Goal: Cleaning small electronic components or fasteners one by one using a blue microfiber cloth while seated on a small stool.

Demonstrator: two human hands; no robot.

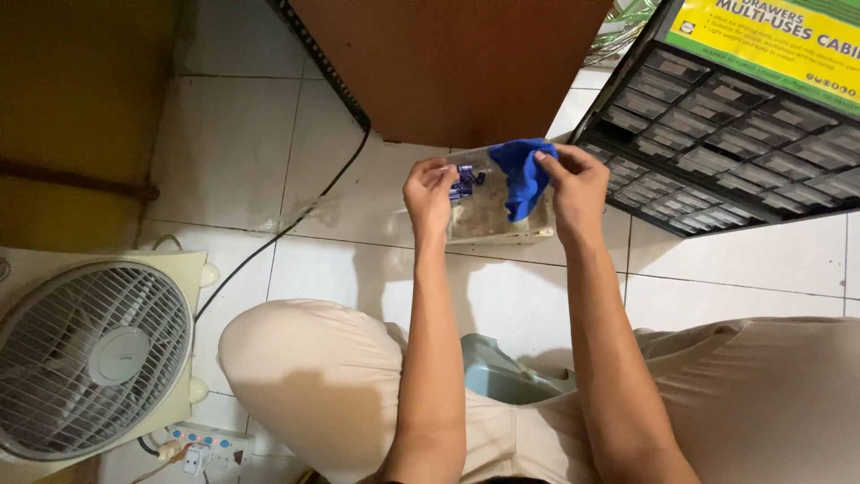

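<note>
L hand (428,193) clamps clear plastic drawer (497,211) at left end; R hand (573,184) pinches blue cloth (522,175). Drawer prob. light, stiff, slick; cloth soft.

Two bare hands are up over the floor — the left hand (428,193) and the right hand (573,184) — with one clear plastic drawer (488,215) between them and one blue cloth (522,175) on it. One box fan (90,354) stands at the left, one power strip (204,444) beside it, one black cable (296,220) across the tiles. One small-parts drawer cabinet (717,152) — its many little drawers are too numerous to count. One brown board (448,63) above.
</note>
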